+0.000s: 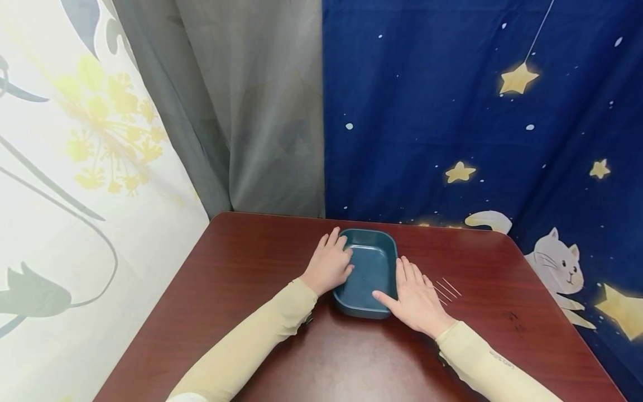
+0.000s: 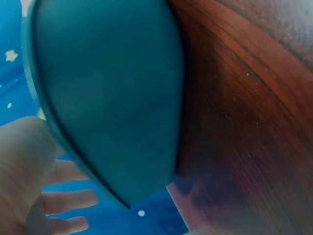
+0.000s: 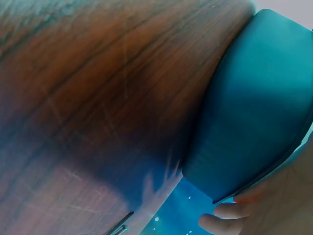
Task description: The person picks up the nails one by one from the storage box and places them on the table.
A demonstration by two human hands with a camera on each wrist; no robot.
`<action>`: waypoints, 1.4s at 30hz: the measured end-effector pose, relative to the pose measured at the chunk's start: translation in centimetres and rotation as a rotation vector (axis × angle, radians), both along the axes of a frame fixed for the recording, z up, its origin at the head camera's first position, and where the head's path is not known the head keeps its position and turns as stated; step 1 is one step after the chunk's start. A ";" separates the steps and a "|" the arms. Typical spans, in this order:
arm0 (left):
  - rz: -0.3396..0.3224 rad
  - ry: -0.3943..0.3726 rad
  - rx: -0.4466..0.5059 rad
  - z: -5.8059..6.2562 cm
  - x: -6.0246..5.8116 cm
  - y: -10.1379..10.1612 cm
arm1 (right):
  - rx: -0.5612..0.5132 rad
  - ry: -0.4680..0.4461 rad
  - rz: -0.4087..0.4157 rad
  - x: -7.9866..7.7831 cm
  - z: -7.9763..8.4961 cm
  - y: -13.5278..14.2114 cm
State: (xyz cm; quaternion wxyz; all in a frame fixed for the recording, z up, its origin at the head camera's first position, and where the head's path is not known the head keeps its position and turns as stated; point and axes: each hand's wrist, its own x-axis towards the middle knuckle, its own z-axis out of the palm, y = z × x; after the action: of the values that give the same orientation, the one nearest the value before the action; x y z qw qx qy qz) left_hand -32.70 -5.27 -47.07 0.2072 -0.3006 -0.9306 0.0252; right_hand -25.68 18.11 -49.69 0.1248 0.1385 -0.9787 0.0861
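A dark teal rectangular tray (image 1: pixel 369 273) with raised walls stands on the table in the head view. My left hand (image 1: pixel 329 262) is at its left rim, its fingers loosely spread and reaching over the edge. On the opposite side, my right hand (image 1: pixel 416 296) lies along the right rim with straight fingers, its thumb over the inside. Each wrist view shows the tray's outer wall, the left wall (image 2: pixel 112 93) and the right wall (image 3: pixel 254 103), with fingers near the rim. Parts of both hands are out of the wrist views.
Several thin, nail-like rods (image 1: pixel 447 290) lie on the table just right of my right hand; two metal ends (image 3: pixel 120 225) show in the right wrist view. The reddish-brown table (image 1: pixel 261 251) ends at grey (image 1: pixel 271 111) and blue starry curtains (image 1: pixel 417 111).
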 end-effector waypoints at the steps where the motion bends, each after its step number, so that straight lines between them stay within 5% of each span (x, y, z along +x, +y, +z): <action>1: -0.002 0.011 -0.016 -0.1 -0.1 0.2 | 0.002 -0.002 0.000 0.0 0.0 0.0; 15: 0.032 0.003 -0.224 -0.9 -1.6 3.6 | 0.002 -0.003 -0.010 -0.1 0.0 0.5; 22: 0.119 -0.048 -0.314 -1.7 -1.6 4.4 | 0.010 0.014 -0.004 -0.1 0.0 0.2; 37: 0.231 -0.213 -0.142 -1.6 -1.4 4.7 | 0.012 0.005 -0.001 -0.2 -0.2 -0.3; 42: 0.143 -0.212 -0.105 -1.8 -1.4 4.5 | 0.019 0.017 -0.007 -0.1 -0.3 -0.3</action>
State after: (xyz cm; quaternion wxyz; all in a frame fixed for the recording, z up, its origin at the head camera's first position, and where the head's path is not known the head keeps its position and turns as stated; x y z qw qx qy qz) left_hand -34.09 -0.75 -48.91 0.0893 -0.2452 -0.9637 0.0567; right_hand -25.80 17.77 -50.03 0.1323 0.1370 -0.9788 0.0754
